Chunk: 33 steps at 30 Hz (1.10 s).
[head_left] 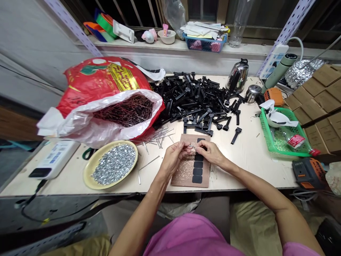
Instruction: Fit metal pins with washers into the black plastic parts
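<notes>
Left hand (173,159) and right hand (209,152) come together near the front edge of the tabletop (255,167), both pinching a small metal pin (190,145) above a cork board (185,174) with black plastic tabs (197,169). Loose black plastic clips (191,103) heap toward the back edge.

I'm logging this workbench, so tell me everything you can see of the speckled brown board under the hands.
The speckled brown board is a flat rectangular sheet, its surface flecked tan like cork or particle board. It lies on the pale table near the front edge. Black rectangular pads sit in a column along its right half. The left hand and right hand hang over its upper part, hiding some of it.
</notes>
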Tool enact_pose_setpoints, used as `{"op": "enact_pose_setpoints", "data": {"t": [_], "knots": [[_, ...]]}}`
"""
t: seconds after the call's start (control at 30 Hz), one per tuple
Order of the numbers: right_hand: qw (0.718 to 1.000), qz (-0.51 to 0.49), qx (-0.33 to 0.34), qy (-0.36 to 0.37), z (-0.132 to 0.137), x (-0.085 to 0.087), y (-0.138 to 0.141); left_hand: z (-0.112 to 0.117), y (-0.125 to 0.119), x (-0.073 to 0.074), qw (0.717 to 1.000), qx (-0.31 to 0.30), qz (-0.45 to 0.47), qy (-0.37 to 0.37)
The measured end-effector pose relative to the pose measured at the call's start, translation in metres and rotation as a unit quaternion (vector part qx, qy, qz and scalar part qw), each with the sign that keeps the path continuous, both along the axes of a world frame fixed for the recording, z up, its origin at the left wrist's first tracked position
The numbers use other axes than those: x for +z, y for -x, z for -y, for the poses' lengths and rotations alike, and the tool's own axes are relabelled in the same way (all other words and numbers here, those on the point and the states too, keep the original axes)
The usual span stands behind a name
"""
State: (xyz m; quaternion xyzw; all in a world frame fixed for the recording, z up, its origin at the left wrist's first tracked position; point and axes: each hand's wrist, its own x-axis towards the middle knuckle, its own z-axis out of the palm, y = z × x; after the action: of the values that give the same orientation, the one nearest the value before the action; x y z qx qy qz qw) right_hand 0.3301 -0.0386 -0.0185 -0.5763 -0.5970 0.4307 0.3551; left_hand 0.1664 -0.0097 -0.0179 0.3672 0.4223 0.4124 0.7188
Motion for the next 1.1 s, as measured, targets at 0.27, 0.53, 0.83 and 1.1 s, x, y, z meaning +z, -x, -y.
{"op": "enact_pose_setpoints", "data": {"t": [0.27, 0.53, 0.83, 1.1], "knots": [[0.975, 0.208, 0.000, -0.076, 0.012, 0.012, -0.001, 0.004, -0.005, -0.004, 1.000, 0.012, -0.019, 0.012], [0.867, 0.410, 0.020, -0.282, 0.023, 0.007, -0.003, 0.000, -0.005, 0.007, 0.996, -0.032, -0.005, 0.088], [0.900, 0.349, -0.004, -0.260, 0.028, 0.009, -0.002, 0.012, -0.018, 0.013, 0.999, -0.001, -0.018, 0.036], [0.927, 0.271, -0.063, -0.251, 0.032, 0.001, 0.002, 0.014, -0.027, 0.014, 0.994, 0.022, 0.053, 0.089]]}}
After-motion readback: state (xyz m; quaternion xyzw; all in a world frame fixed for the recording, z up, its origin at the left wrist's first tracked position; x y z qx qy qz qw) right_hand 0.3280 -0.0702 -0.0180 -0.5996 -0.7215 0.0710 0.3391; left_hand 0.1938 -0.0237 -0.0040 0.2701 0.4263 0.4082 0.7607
